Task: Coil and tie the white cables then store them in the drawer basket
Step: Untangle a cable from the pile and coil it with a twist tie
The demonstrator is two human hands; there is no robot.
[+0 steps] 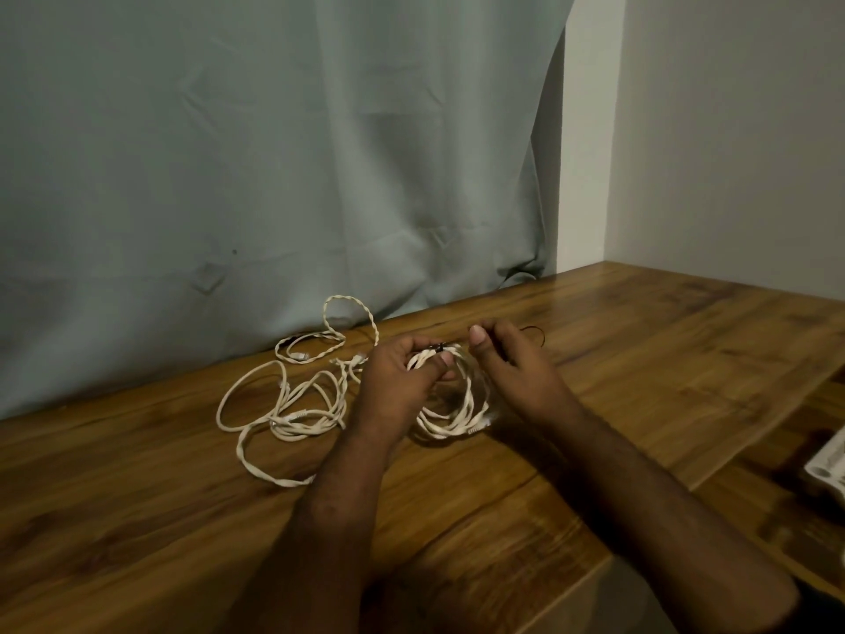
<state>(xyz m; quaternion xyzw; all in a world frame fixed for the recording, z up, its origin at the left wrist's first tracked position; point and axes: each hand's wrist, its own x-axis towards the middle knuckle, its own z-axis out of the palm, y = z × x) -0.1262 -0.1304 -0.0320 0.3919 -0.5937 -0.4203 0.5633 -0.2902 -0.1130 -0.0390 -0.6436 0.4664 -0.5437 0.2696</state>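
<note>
Slippage is my worry: my left hand (402, 375) has thumb and fingers curled round the top of the coiled cable (450, 416), right where the dark tie (440, 347) crosses the strands, and my right hand (505, 363) pinches what looks like the tie's thin free end. If that pinch loosens, I judge the loops could spring apart over the wooden table (640, 359). The loose cables (292, 414) lie just left, near enough to snag. My left fingers hide much of the knot, so I cannot tell whether it is cinched. A pale object (830, 469) is cut off at the right edge; no drawer basket shows
</note>
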